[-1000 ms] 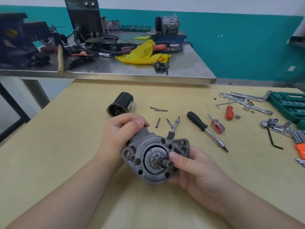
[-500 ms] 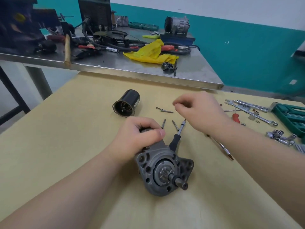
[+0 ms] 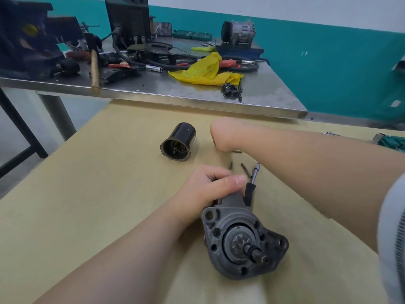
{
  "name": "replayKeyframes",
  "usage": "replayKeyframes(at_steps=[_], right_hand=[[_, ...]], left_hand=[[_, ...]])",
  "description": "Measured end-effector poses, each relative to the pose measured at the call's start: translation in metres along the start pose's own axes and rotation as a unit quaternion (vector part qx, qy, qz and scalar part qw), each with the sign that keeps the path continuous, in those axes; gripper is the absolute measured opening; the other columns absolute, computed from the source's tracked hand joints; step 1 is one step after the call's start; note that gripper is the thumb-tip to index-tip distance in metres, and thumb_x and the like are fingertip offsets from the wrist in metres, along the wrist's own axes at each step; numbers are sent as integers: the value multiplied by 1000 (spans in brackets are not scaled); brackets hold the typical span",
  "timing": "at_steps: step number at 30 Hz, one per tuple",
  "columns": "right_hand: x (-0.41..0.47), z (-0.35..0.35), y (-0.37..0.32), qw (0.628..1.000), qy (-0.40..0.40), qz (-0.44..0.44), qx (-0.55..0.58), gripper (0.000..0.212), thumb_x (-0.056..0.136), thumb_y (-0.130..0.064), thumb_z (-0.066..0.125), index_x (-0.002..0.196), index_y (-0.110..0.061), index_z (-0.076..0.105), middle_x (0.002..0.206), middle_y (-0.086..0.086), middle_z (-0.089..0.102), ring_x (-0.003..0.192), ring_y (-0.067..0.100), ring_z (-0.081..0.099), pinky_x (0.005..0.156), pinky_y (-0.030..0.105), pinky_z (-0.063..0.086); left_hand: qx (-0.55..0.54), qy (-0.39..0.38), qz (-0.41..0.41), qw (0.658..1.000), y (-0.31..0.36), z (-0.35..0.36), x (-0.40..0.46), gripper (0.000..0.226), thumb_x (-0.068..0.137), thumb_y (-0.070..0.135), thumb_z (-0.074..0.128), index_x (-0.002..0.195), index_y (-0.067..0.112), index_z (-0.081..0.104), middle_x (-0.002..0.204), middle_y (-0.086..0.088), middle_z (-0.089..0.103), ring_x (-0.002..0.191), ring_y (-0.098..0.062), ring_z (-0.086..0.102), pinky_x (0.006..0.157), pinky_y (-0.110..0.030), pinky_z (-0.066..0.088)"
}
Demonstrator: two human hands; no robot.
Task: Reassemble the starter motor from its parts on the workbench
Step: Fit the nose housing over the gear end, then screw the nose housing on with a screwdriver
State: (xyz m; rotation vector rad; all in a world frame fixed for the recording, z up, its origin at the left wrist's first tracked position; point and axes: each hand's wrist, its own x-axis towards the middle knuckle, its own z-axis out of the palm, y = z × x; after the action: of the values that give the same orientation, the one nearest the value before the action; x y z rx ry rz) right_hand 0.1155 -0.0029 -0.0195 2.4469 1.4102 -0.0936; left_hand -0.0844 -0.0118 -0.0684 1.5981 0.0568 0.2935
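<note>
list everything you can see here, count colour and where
starter motor housing: 1, grey, near on tan bench
black cylinder: 1, black, lying on bench left of the right hand
loose bolts: at least 3, dark metal, bench centre
screwdriver: 1, black handle, beside the housing
yellow cloth: 1, yellow, steel table behind
hammer: 1, wooden handle, steel table
socket case: 1, green, far right edge
left hand: grips the housing
right hand: over bolts, fingers hidden
</note>
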Motion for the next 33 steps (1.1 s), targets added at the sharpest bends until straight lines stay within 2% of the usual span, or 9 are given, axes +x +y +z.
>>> replayKeyframes(at_steps=[4, 9, 14, 18, 21, 23, 26, 28, 33], right_hand=[[7, 5, -3, 999, 40, 24, 11, 12, 79, 0, 59, 75, -12, 61, 66, 3, 54, 53, 21, 50, 48, 24, 36], [-2, 12, -3, 996, 77, -6, 46, 37, 90, -11, 55, 122, -23, 69, 106, 0, 70, 90, 27, 66, 63, 33, 43], [-30, -2, -10, 960, 171, -6, 223, 43, 91, -12, 54, 125, -28, 75, 118, -7, 74, 107, 21, 69, 81, 35, 58], [-88, -5, -10, 842, 258, -8, 475, 31, 92, -5, 61, 100, -27, 81, 78, -12, 75, 75, 10, 75, 75, 31, 62], [-144, 11, -13, 701, 344, -15, 624, 30, 96, -5, 69, 95, -33, 78, 86, -6, 80, 80, 12, 77, 74, 33, 65], [-177, 27, -18, 663, 430, -15, 613, 30, 95, -11, 75, 98, -40, 78, 93, -14, 80, 89, 10, 76, 76, 26, 63], [-210, 52, -27, 653, 504, -44, 564, 30, 94, -12, 78, 104, -41, 77, 97, -19, 79, 93, 10, 76, 78, 17, 56], [-217, 63, -29, 665, 541, -93, 507, 24, 94, -8, 78, 108, -27, 77, 100, -14, 79, 92, 12, 75, 78, 23, 56], [-213, 69, -26, 693, 565, -189, 406, 8, 94, 1, 78, 96, -7, 82, 104, -12, 74, 93, 7, 73, 82, 34, 58]], left_hand=[[-6, 11, -33, 999, -1, 1, 2, 83, 89, 90, 44, 79, 16, 82, 79, -7, 77, 77, -20, 72, 84, -41, 51], [-16, 23, -45, 999, -3, 2, 3, 88, 94, 88, 36, 79, 14, 82, 82, -10, 78, 79, -23, 72, 88, -48, 50], [-14, 33, -53, 998, -3, 2, 3, 85, 97, 80, 31, 77, 14, 82, 81, -10, 78, 78, -22, 72, 88, -50, 51], [-24, 39, -54, 998, -3, 4, 2, 85, 96, 79, 34, 79, 10, 81, 84, -16, 77, 79, -27, 70, 89, -55, 52], [-24, 45, -61, 997, -2, 4, 2, 87, 95, 80, 36, 81, 7, 80, 82, -18, 77, 75, -25, 70, 83, -46, 52], [-37, 49, -73, 995, -2, 4, 1, 88, 94, 82, 38, 83, 5, 80, 84, -23, 74, 75, -29, 68, 83, -46, 52], [-68, 59, -84, 992, 0, 6, -3, 85, 89, 84, 48, 83, 5, 80, 85, -24, 71, 78, -33, 65, 83, -48, 52], [-93, 75, -92, 989, 1, 8, -3, 77, 82, 86, 58, 79, 12, 80, 83, -17, 74, 80, -32, 67, 84, -47, 53], [-88, 41, -92, 991, 5, 14, -7, 77, 101, 76, 41, 82, 13, 81, 79, -14, 74, 77, -27, 71, 78, -40, 57]])
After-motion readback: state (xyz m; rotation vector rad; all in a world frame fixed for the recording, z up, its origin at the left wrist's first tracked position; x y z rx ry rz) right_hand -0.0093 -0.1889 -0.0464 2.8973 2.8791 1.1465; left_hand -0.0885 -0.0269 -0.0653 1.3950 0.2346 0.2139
